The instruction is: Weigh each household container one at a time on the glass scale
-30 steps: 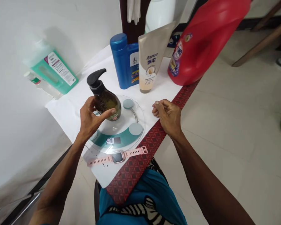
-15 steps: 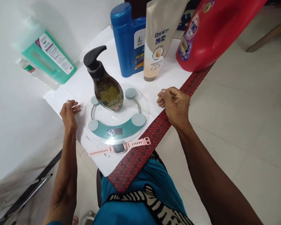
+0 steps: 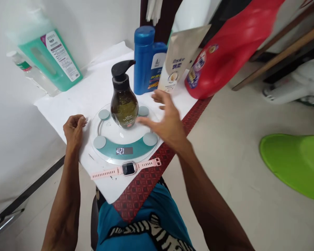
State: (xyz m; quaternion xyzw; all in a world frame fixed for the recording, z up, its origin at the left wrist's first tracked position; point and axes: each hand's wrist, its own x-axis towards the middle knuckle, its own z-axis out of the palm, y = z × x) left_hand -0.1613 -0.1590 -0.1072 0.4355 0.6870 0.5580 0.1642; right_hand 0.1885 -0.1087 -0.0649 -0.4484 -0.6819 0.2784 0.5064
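Pump bottle (image 3: 124, 108), dark and see-through, stands upright on the round glass scale (image 3: 124, 158), between the person's two hands and a little beyond them. Its long axis runs straight up from the scale to a black pump head (image 3: 120, 71), whose spout points to the person's right, towards the blue bottle (image 3: 143, 59) behind.

The right hand (image 3: 170, 122) is clearly the nearer one. It is open and slightly blurred, thumb spread wide from the fingers, and has hold of nothing that shows. The thumb points left at the bottle's lower right side; whether it touches cannot be told. The fingers reach towards the foot of the beige tube (image 3: 176, 59), which stands to the right of the blue bottle.

The left hand (image 3: 73, 129) lies at the table's (image 3: 57, 104) left side, just beside the scale and apart from the bottle. It is folded into a loose fist, with nothing visible in it.

A pink watch (image 3: 129, 168) lies along the near edge of the scale, on the person's side.
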